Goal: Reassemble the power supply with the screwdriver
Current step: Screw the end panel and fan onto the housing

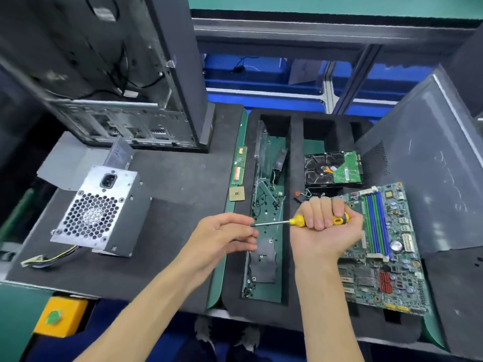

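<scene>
gripping the yellow handle of the screwdriver [300, 221], the right hand [325, 229] has its fingers curled fully round it, palm turned up, with the metal shaft pointing across toward the left hand [224, 237]. the left hand's fingers are bent and its fingertips [251, 224] meet the shaft's tip; whether they pinch a screw there is too small to tell. both hands hover over a black foam tray [295, 257] whose long slot beneath them holds loose screws and thin wires on a green base. well off to the left of the left hand, the power supply [102, 210] sits on the dark counter [180, 178], its honeycomb fan grille and socket facing up, coloured cables trailing from its near end. beyond it stands an open computer case [109, 74]. just past the left hand's fingertips lie a cpu chip [237, 193] and a memory stick [239, 165]. under and to the right of the right hand rests a motherboard [381, 246] with blue and green slots, and beyond that hand sits a hard drive [333, 167].
</scene>
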### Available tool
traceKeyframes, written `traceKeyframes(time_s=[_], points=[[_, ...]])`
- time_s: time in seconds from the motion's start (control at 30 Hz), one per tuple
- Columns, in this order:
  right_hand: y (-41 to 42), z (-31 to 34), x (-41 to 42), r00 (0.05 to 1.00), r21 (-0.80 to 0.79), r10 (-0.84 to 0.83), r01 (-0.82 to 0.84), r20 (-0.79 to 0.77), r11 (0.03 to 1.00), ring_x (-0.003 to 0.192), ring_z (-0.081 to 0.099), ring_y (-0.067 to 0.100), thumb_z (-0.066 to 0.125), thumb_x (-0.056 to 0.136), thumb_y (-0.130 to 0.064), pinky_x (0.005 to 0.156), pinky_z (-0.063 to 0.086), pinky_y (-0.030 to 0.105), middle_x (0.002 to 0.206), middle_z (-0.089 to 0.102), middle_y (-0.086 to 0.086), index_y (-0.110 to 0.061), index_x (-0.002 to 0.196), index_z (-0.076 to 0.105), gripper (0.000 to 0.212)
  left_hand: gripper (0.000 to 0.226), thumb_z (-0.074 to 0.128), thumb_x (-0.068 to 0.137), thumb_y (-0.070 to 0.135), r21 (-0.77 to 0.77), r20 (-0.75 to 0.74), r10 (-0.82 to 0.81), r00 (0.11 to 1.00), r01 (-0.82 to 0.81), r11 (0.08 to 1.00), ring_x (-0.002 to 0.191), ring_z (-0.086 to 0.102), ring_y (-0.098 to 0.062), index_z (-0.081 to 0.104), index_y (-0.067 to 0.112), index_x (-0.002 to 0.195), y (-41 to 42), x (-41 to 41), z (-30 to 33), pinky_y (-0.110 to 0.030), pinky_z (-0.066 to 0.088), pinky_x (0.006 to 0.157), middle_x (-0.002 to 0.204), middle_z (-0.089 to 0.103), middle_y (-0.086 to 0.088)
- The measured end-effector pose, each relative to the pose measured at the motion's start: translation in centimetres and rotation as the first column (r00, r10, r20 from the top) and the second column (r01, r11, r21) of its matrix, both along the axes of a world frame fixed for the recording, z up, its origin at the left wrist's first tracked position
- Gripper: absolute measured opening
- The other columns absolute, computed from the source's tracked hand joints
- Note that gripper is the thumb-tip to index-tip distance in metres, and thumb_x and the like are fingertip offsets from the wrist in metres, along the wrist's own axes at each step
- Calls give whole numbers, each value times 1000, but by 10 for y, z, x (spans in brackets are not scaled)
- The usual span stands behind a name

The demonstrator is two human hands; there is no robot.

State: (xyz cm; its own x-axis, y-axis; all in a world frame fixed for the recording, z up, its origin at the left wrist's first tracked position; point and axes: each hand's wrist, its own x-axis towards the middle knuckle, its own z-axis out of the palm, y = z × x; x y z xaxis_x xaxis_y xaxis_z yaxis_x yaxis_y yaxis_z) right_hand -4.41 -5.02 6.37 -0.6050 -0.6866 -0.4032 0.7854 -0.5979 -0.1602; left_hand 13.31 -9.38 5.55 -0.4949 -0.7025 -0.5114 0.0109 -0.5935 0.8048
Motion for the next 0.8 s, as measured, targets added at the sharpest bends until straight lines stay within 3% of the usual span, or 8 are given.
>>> traceKeyframes(time_s=[0.13,0.3,0.43,0.57,0.73,0.8], points=[[-12,8,22,999,-35,44,-43,15,998,39,16,9,27,93,-18,34,19,23,46,21,-7,-21,56,35,37,16,78,83,5,-1,-46,59,997,-59,998,85,74,-27,79,2,98,0,23,8,-30,61,77,100,75,-25],[-23,22,49,999,-47,51,-52,-5,998,38,16,9,36,83,-17,33,18,23,45,21,-7,-20,55,35,28,22,77,79,21,26,-76,142,987,-140,990,76,69,-20,81,5,94,-8,51,16,-27,58,72,87,71,-13],[-29,33,76,999,-44,39,-40,-18,998,39,14,9,33,87,-18,33,17,23,45,19,-7,-21,56,33,31,17,75,82,15,-15,-90,138,986,-140,990,76,70,-21,81,4,93,-13,77,26,-26,58,73,85,72,-13],[-34,45,107,997,-25,32,-34,-70,999,39,14,10,34,85,-17,33,17,23,46,18,-8,-21,56,33,30,9,76,84,6,-156,-67,153,986,-162,974,78,73,-26,80,3,92,-19,103,34,-27,60,75,84,73,-18],[-39,59,145,991,-17,-7,5,-137,1000,38,15,9,41,74,-17,32,19,23,45,18,-8,-21,55,33,21,8,76,85,4,-214,-100,133,986,-152,965,77,72,-24,81,8,90,-29,136,38,-28,60,75,79,73,-11],[-41,66,160,989,8,-21,23,-149,1000,39,13,10,41,74,-17,33,16,22,46,17,-7,-21,57,31,20,10,77,85,5,-308,-70,115,991,-131,942,77,74,-24,81,13,89,-33,149,38,-26,59,77,80,75,-9]])
